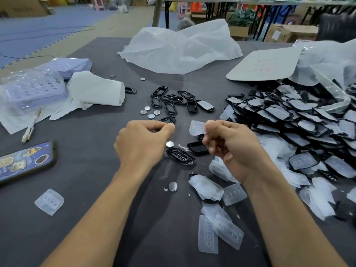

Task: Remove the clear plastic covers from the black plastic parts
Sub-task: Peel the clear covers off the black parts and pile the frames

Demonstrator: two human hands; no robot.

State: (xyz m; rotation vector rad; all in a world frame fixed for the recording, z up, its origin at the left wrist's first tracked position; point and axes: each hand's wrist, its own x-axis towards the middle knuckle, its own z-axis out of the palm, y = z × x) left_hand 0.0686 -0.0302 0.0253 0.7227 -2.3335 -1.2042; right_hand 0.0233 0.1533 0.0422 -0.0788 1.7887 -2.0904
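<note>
My right hand (231,149) pinches a clear plastic cover (196,128) between thumb and fingers, held above the table. My left hand (142,141) has its fingers curled, and its fingertips pinch a thin black frame part (168,119). Below and between the hands lie a black grille part (181,157) and a bare black shell (198,147). A big heap of black parts with clear covers on them (292,118) fills the right side. Loose clear covers (219,232) lie near my right forearm, and one more loose cover (49,201) lies at the left.
Bare black frames (173,101) are grouped at mid-table, with several coin cells (151,112) beside them and two more cells (170,144) (173,186) near the hands. A phone (25,162), purple trays (32,89), white paper (96,91) and a plastic bag (181,49) lie around.
</note>
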